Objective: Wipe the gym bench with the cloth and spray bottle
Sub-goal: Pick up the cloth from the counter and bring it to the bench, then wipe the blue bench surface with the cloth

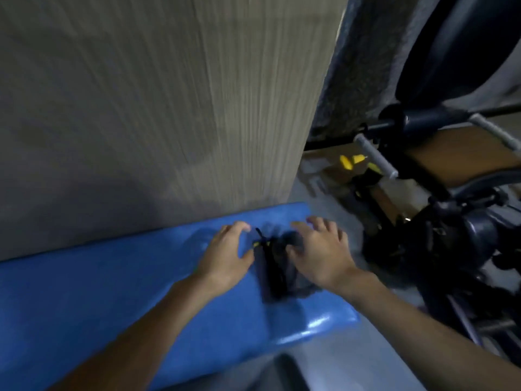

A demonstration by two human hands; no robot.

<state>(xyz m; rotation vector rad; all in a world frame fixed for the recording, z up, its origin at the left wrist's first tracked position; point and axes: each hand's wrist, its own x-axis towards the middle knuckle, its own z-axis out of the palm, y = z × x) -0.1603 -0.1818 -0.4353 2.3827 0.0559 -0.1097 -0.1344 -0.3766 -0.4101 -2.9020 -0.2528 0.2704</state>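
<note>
Forearms stretch over the desk, right hand spread flat, pressing the cloth, left hand loose beside it; wiping step, I'd say, needing a firm sweep next.

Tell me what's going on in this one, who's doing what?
A person works at the blue gym bench, both hands near its end. A dark cloth lies bunched on the pad between them. The right hand presses on the cloth with spread fingers; the left hand sits beside it, fingers arched, thumb at the cloth's edge. No spray bottle is in view. Dark gym equipment stands to the right.
</note>
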